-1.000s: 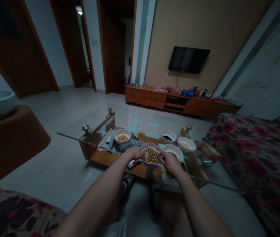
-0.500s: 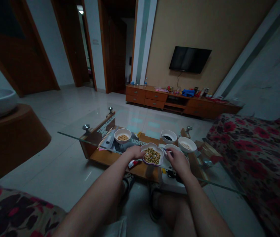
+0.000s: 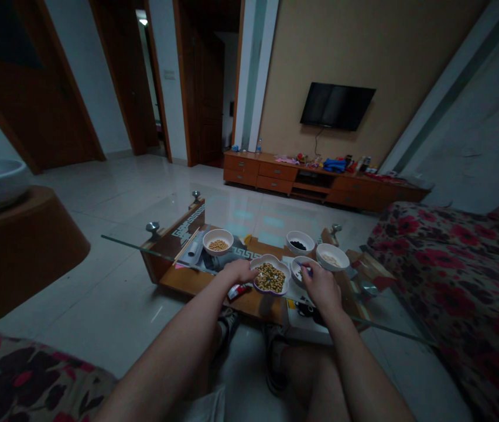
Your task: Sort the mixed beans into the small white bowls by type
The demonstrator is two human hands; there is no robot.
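Observation:
My left hand (image 3: pixel 241 271) is closed on the left rim of a white, scalloped bowl (image 3: pixel 271 289) with a purplish outside. Mixed yellow soybeans and green beans (image 3: pixel 270 276) lie in that bowl. Over a smaller round white bowl (image 3: pixel 296 275) just to the right, my right hand (image 3: pixel 323 286) pinches a slim bluish tool (image 3: pixel 299 264), too small to name surely. A few dark bits show inside this round bowl, partly hidden by my fingers. Behind it stand a bowl of black beans (image 3: pixel 300 241) and a bowl of pale beans (image 3: pixel 332 257).
Everything stands on a glass-topped table (image 3: pixel 126 245). To the left are a bowl of soybeans (image 3: pixel 218 241) and chopsticks (image 3: pixel 187 246). A red-and-white packet (image 3: pixel 236 292) shows near my left wrist. A flowered sofa (image 3: pixel 443 252) flanks the right side.
My right hand has shifted slightly, and its slim tool has gone from the scalloped bowl's right edge to over the small round bowl. The left hand stays on the rim.

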